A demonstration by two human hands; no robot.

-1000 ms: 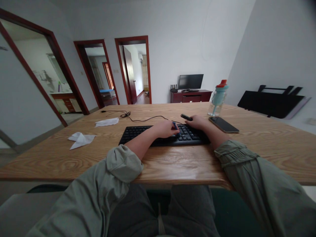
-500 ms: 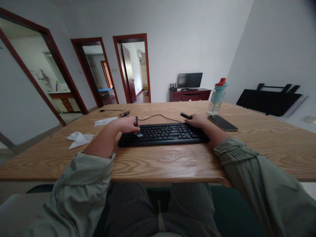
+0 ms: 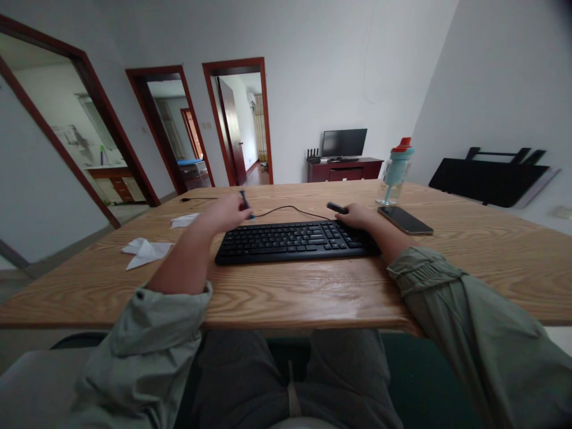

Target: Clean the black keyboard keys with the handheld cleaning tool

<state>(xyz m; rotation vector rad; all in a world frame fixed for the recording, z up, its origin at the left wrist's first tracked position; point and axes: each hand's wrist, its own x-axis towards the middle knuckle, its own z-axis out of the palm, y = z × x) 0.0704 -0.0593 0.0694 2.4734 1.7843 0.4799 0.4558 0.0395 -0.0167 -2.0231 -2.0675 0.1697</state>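
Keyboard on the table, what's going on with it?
A person's left hand holds a slim blue tool near the back left corner of the keyboard. The right hand is at the back right, holding a small black object. The phone and the bottle stand to the right, with white tissues to the left.

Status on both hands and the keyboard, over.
Left hand gripping blue tool, near left end of keyboard. Right hand holding black object, right end. Cable just behind.
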